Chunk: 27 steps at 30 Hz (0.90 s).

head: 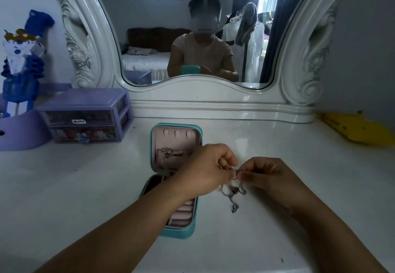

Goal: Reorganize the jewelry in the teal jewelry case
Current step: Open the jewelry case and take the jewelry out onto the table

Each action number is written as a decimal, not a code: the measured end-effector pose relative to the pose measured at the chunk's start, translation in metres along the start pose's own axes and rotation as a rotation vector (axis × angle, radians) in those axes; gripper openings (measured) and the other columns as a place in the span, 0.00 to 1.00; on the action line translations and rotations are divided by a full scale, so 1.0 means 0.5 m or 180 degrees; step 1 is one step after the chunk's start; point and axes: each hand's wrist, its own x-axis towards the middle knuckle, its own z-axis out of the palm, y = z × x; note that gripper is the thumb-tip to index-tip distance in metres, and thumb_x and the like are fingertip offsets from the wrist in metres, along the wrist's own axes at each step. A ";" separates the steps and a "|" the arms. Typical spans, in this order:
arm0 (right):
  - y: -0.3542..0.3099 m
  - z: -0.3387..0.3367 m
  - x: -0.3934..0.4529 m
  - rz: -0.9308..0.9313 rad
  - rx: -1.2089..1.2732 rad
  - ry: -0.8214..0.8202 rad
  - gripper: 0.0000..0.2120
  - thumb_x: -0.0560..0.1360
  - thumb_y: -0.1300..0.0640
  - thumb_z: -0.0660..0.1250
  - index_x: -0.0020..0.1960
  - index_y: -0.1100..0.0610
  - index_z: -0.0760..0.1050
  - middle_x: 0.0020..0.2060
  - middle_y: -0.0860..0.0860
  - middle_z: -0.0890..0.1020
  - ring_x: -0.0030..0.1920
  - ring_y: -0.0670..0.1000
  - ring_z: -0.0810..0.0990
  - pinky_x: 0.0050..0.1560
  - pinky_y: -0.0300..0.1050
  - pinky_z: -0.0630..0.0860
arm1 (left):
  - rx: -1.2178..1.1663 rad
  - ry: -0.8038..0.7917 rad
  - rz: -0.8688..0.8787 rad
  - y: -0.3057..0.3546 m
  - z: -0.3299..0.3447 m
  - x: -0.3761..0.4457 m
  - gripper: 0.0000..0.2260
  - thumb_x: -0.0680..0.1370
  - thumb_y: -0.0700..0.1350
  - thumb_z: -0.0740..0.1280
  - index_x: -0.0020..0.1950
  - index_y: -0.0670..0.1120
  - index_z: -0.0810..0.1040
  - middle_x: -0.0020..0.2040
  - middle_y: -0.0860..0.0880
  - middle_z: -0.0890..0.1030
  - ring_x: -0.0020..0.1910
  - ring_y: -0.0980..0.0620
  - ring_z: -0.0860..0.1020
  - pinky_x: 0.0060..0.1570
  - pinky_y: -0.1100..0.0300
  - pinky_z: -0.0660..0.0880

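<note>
The teal jewelry case (pixel 188 233) lies open on the white vanity top, its pink lid standing up at the back with a few pieces hanging in it. Pink ring rolls (pixel 183 210) fill its near half. Just right of the case, my left hand (pixel 205 170) and my right hand (pixel 269 176) pinch a thin silver chain (pixel 232 170) between their fingertips. The rest of the chain and its charms (pixel 233 195) dangle and rest on the table below my hands. My left forearm crosses over the case and hides its middle.
A purple two-drawer organizer (pixel 85 116) stands at the back left, beside a blue and white bouquet (pixel 21 59). A white carved mirror (pixel 192 37) rises behind the case. A yellow object (pixel 359 129) lies at the far right.
</note>
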 end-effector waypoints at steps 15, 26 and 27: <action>0.031 0.013 0.029 0.0242 -0.1604 0.0816 0.06 0.69 0.55 0.70 0.35 0.55 0.80 0.34 0.50 0.82 0.35 0.45 0.77 0.36 0.38 0.71 | 0.1468 0.0383 0.0477 -0.033 0.032 0.012 0.13 0.76 0.37 0.62 0.57 0.47 0.78 0.54 0.47 0.80 0.51 0.50 0.78 0.51 0.59 0.74; 0.030 0.024 0.031 0.0042 -0.1317 0.1098 0.02 0.70 0.56 0.71 0.39 0.52 0.78 0.30 0.49 0.79 0.29 0.43 0.73 0.30 0.34 0.68 | 0.1208 0.1249 0.0915 -0.048 -0.050 -0.055 0.03 0.70 0.45 0.71 0.43 0.50 0.81 0.37 0.56 0.79 0.36 0.58 0.77 0.37 0.62 0.76; 0.029 0.027 0.028 -0.0028 -0.1257 0.1099 0.03 0.70 0.56 0.71 0.37 0.52 0.78 0.31 0.50 0.80 0.28 0.43 0.73 0.29 0.32 0.68 | 0.1341 0.1424 0.0877 -0.055 -0.063 -0.061 0.02 0.70 0.46 0.70 0.41 0.52 0.80 0.37 0.57 0.77 0.37 0.59 0.76 0.36 0.63 0.74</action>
